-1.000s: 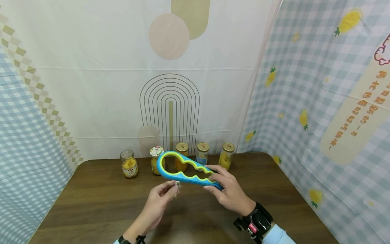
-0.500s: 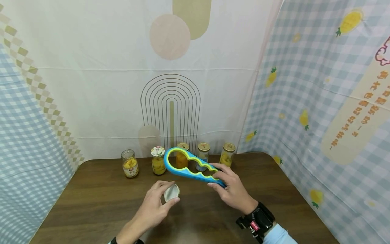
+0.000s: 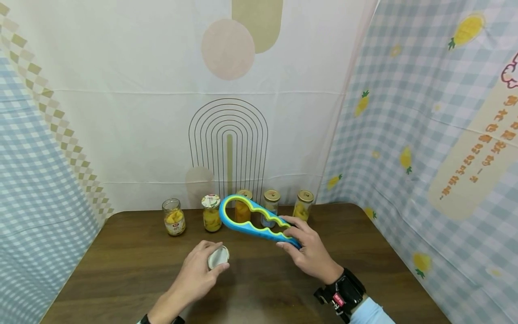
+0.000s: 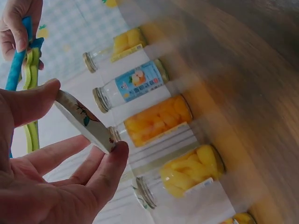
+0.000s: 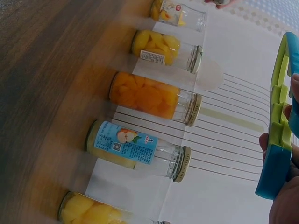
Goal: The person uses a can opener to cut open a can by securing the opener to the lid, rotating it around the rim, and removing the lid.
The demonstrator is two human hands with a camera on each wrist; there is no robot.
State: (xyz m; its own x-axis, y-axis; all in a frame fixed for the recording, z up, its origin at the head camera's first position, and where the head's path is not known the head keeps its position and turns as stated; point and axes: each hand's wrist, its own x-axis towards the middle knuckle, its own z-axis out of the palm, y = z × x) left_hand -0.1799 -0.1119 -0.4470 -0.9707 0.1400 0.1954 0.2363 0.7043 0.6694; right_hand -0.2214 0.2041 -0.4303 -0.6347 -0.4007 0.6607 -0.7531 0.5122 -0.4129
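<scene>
My left hand [image 3: 195, 272] pinches a round jar lid [image 3: 218, 258] by its rim between thumb and fingers, its pale inner side showing in the head view. In the left wrist view, the lid [image 4: 84, 120] is nearly edge-on, with a printed pattern on top. To the right, my right hand [image 3: 307, 247] grips the handle end of a blue and lime-green jar opener [image 3: 243, 228], held above the table with its loop pointing left. An open jar [image 3: 174, 220] of yellow fruit, lidless, stands at the back left.
Along the table's back edge stand several lidded jars: one with a patterned white lid [image 3: 211, 216], one of orange fruit [image 3: 243, 212], one with a blue label [image 4: 139, 80], and one of yellow fruit [image 3: 302, 207]. Cloth curtains hang behind the brown table [image 3: 133, 265].
My left hand has turned the lid so its inner side faces the head camera, then moved it a little left. The jar opener has shifted slightly right in my right hand.
</scene>
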